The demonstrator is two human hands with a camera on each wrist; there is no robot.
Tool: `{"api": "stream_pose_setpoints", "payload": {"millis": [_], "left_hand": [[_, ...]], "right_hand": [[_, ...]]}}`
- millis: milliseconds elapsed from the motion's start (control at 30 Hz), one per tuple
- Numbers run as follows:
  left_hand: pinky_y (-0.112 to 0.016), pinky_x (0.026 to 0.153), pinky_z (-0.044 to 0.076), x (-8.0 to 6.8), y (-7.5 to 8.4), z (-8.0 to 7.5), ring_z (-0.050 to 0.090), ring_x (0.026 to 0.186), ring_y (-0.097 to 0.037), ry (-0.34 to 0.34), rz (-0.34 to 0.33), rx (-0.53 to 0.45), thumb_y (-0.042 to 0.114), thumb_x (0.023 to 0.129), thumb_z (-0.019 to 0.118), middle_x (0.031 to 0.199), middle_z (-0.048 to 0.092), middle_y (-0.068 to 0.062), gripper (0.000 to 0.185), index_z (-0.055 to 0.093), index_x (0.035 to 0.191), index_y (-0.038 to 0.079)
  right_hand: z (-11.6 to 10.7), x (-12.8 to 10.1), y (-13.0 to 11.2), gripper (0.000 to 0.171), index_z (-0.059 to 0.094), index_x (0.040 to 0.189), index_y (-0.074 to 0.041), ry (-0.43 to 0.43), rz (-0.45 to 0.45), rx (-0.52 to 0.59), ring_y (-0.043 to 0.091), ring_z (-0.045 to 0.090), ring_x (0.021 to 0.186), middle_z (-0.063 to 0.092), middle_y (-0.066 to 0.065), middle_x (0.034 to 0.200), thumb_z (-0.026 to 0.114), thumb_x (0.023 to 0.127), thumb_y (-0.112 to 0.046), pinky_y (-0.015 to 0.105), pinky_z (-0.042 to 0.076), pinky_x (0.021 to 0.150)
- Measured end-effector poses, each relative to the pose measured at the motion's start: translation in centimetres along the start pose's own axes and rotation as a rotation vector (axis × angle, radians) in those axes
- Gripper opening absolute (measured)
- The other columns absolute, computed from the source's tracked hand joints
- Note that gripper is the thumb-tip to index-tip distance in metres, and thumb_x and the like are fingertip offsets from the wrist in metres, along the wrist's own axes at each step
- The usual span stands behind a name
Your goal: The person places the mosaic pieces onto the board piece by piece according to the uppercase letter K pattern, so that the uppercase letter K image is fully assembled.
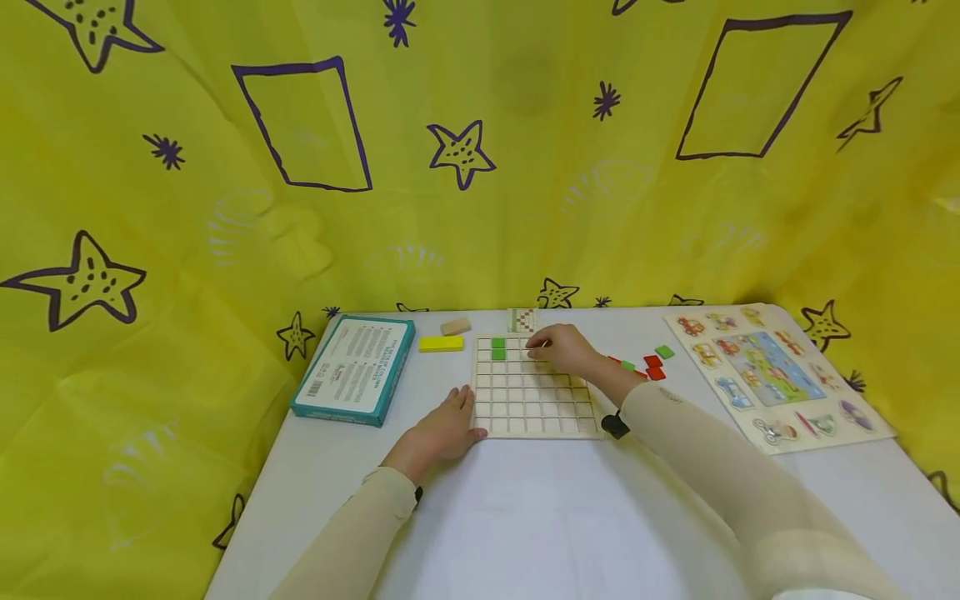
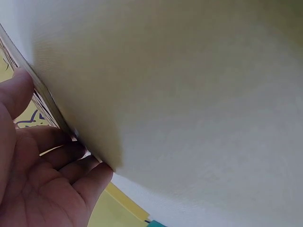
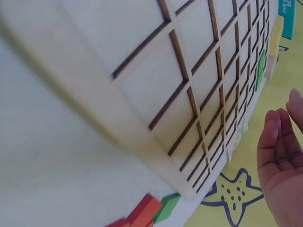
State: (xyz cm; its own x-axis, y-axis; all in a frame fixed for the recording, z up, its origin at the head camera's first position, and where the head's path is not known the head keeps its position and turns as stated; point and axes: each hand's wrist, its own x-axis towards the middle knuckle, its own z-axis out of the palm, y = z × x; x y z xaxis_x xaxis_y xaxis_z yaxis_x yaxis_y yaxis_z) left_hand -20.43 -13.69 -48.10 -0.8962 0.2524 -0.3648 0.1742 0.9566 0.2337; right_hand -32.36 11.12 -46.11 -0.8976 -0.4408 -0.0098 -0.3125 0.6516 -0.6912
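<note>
I see my left hand (image 1: 442,429) lying flat on the worktop (image 1: 525,517), grip released, fingertips touching the near left corner of the wooden grid board (image 1: 532,408). My right hand (image 1: 562,348) hovers over the board's far rows, just right of two green tiles (image 1: 498,348) seated in the far left cells; its fingers look loosely curled and I cannot tell whether they pinch anything. Loose red and green tiles (image 1: 651,364) lie right of the board. A teal box (image 1: 356,368) sits to the left, a picture puzzle (image 1: 772,375) at the far right

Flat wooden grid board (image 1: 532,400), two green tiles (image 1: 498,348)
</note>
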Motion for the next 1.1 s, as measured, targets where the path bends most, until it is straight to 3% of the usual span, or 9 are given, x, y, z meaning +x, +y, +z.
{"api": "stream_pose_setpoints", "payload": {"millis": [333,567,900,1100], "left_hand": [[-0.043,0.12,0.023,-0.4,0.1,-0.4,0.011,0.154,-0.028,-0.006,0.002,0.012,0.048,0.1,0.056,0.167,0.015,-0.011,0.084,0.02,0.16,0.002],[-0.043,0.12,0.023,-0.4,0.2,-0.3,0.012,0.154,-0.029,-0.005,0.019,0.016,0.049,0.1,0.056,0.167,0.015,-0.013,0.084,0.02,0.159,0.001],[-0.042,0.121,0.021,-0.3,0.0,-0.4,0.013,0.153,-0.031,0.013,0.067,0.009,0.046,0.102,0.054,0.166,0.016,-0.016,0.081,0.022,0.158,-0.003],[-0.043,0.121,0.021,-0.4,0.2,-0.4,0.013,0.153,-0.031,0.007,0.054,0.021,0.046,0.102,0.054,0.166,0.016,-0.016,0.081,0.022,0.157,-0.003]], "right_hand": [[-2.1,-2.6,-0.1,0.022,0.075,0.113,-0.002,0.028,0.003,-0.037,0.023,0.062,0.092,0.072,0.01,0.109,0.07,0.096,-0.015,0.036,0.052,0.077],[-3.7,-4.7,0.7,0.027,0.073,0.119,-0.002,0.032,0.074,-0.02,0.023,0.059,0.08,0.07,0.01,0.106,0.07,0.097,-0.017,0.03,0.051,0.062],[-5.5,-7.1,2.5,0.029,0.072,0.118,0.002,0.058,0.103,-0.011,0.034,0.064,0.087,0.07,0.012,0.101,0.071,0.095,-0.015,0.031,0.053,0.067],[-6.0,-8.2,3.5,0.026,0.072,0.116,0.003,0.07,0.114,-0.012,0.025,0.063,0.081,0.071,0.012,0.1,0.071,0.095,-0.012,0.031,0.052,0.068]]}}
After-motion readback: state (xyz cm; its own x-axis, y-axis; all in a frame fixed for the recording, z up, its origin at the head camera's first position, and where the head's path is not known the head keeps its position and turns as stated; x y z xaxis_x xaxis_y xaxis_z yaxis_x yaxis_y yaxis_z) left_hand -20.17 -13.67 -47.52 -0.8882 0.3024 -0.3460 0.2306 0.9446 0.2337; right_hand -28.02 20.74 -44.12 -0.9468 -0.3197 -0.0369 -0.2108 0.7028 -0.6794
